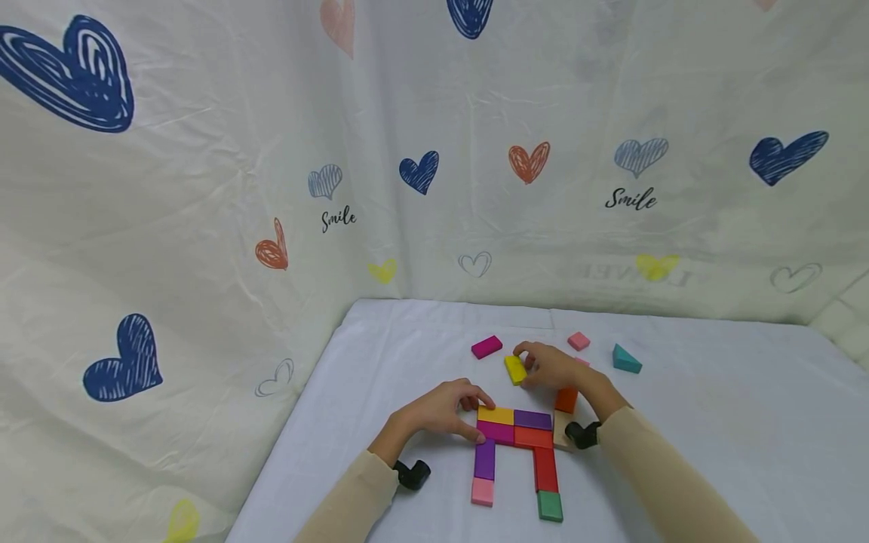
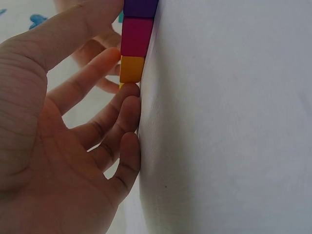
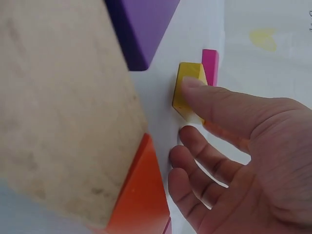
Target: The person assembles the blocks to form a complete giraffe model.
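Observation:
In the head view my right hand (image 1: 551, 367) pinches a yellow block (image 1: 514, 369) beyond the flat block figure. The right wrist view shows the thumb on one side of that block (image 3: 181, 90); the other fingers curl loosely below. My left hand (image 1: 444, 409) rests at the figure's left end, index fingertip by an orange-yellow block (image 1: 501, 415), thumb by the corner where a magenta block (image 1: 498, 433) meets a purple block (image 1: 484, 460). Another purple block (image 1: 532, 420) and an orange-red block (image 1: 533, 438) complete the two rows.
Below stand a pink block (image 1: 483, 492), a red block (image 1: 545, 471) and a green block (image 1: 550, 507). A wooden block (image 1: 562, 426) and orange block (image 1: 566, 400) adjoin at right. Farther back lie a magenta block (image 1: 486, 347), pink block (image 1: 578, 341) and teal triangle (image 1: 626, 360).

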Motion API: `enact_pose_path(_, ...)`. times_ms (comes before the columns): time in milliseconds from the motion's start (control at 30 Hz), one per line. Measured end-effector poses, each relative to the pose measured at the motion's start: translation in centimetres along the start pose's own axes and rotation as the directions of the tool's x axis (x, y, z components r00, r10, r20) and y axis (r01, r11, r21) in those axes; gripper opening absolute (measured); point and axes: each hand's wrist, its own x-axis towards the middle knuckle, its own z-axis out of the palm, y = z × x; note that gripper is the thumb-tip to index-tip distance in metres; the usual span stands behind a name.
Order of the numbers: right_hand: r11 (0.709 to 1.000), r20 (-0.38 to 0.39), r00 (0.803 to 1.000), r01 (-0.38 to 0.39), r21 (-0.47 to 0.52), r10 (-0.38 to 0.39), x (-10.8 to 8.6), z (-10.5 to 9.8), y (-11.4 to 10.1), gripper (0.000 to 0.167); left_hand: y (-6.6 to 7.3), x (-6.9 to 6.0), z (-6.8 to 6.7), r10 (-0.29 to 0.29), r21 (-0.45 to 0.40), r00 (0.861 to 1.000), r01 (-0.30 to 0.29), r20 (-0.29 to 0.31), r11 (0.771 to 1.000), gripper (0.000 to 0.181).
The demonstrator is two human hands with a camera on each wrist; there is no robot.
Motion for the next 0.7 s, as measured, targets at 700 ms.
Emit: enact_pose_path(700, 1.000, -0.090, 0.996, 0.004, -0.018, -0.005, -0.53, -0.30, 0.64, 0.065, -0.01, -0.10, 0.02, -0.003, 0.004, 1.000, 0.003, 0.001, 1.000, 0.048)
